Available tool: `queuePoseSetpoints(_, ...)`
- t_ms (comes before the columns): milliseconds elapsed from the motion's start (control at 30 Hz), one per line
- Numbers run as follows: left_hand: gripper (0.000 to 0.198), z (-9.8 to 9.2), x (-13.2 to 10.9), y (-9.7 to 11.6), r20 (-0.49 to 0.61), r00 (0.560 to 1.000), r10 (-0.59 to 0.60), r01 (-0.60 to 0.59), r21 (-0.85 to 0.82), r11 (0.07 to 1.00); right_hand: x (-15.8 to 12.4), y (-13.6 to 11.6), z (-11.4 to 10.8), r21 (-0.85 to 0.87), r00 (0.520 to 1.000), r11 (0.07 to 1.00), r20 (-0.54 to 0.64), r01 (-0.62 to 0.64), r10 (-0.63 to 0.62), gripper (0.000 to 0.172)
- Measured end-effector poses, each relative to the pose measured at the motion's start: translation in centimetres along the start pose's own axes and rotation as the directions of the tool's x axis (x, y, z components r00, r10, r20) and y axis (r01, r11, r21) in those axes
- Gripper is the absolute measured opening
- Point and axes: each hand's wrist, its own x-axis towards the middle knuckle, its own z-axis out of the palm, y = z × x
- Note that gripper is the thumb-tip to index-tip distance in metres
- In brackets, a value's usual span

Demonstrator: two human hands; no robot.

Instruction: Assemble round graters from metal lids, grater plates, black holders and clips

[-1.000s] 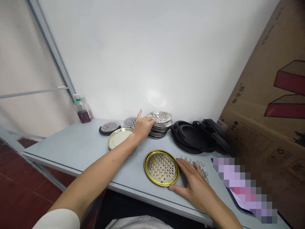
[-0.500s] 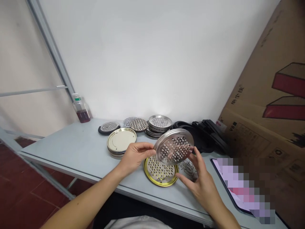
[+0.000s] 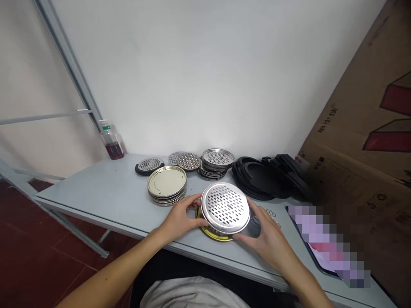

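Observation:
Between my two hands is a round metal grater disc [image 3: 225, 207] with rows of slots, its slotted face turned up toward me. My left hand [image 3: 183, 218] pinches its left rim, thumb in front. On the right rim, my right hand [image 3: 263, 231] grips with thumb and fingers. Beneath the disc a yellow-rimmed round plate [image 3: 214, 235] lies on the table, mostly covered by it. Close to my left hand stands a stack of cream-topped round metal plates [image 3: 167, 182]. Small wire rings [image 3: 271, 213] lie beside my right hand.
Along the wall are a grater disc with a black rim piece [image 3: 149, 165], a rough grater disc [image 3: 189, 161] and a stack of discs [image 3: 218, 158]. Black plastic rings [image 3: 257, 177], a phone-like device [image 3: 316, 239], a large cardboard box [image 3: 356, 171] and a bottle [image 3: 113, 143] surround them.
The grater disc has been turned over, from its rough side to its slotted face, and brought lower over the yellow-rimmed plate. Both hands still hold its rim.

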Motion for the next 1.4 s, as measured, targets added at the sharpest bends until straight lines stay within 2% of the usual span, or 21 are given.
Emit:
queuePoseSetpoints(100, 0.076, -0.3, -0.4, -0.2, -0.013, 0.998, 0.066, -0.063, 0.168, 0.984, 0.0, 0.1, 0.1, -0.028, 1.0, 1.0, 0.007, -0.001, 0.001, 0.092)
queuePoseSetpoints(200, 0.076, -0.5, -0.7, -0.7, 0.001, 0.997, 0.074, -0.072, 0.29, 0.954, 0.0, 0.1, 0.1, -0.025, 0.998, 0.998, 0.015, 0.055, -0.055, 0.088)
queuePoseSetpoints(367, 0.078, -0.7, -1.0, -1.3, 0.046, 0.997, 0.055, -0.069, 0.372, 0.926, 0.0, -0.2, -0.2, -0.038, 0.993, 0.995, 0.082, 0.09, -0.087, 0.089)
queuePoseSetpoints(733, 0.085, -1.5, -0.9, -1.4, 0.137, 0.99, 0.04, -0.09, 0.376, 0.922, 0.1, 0.0, 0.1, -0.055, 0.982, 0.994, 0.169, 0.09, -0.08, 0.086)
queuePoseSetpoints(967, 0.093, -1.3, -0.9, -1.5, 0.102, 0.994, 0.047, -0.078, 0.326, 0.942, -0.1, 0.2, 0.2, -0.076, 0.98, 0.993, 0.187, 0.089, -0.073, 0.082)
queuePoseSetpoints(1100, 0.079, -1.3, -1.1, -1.3, 0.143, 0.985, 0.093, -0.134, 0.313, 0.94, -0.2, 0.2, 0.2, -0.071, 0.984, 0.994, 0.163, 0.088, -0.076, 0.08)
queuePoseSetpoints(1167, 0.076, -1.3, -1.2, -1.2, 0.153, 0.985, 0.08, -0.127, 0.328, 0.936, -0.2, 0.2, 0.2, -0.068, 0.984, 0.994, 0.161, 0.09, -0.078, 0.08)
queuePoseSetpoints(1300, 0.078, -1.3, -1.3, -1.3, 0.158, 0.987, 0.04, -0.093, 0.345, 0.934, -0.2, 0.2, 0.2, -0.069, 0.984, 0.992, 0.155, 0.103, -0.091, 0.08)
queuePoseSetpoints(1400, 0.077, -1.3, -1.2, -1.2, 0.164, 0.984, 0.069, -0.121, 0.333, 0.935, -0.2, 0.2, 0.3, -0.068, 0.987, 0.993, 0.139, 0.095, -0.085, 0.084)
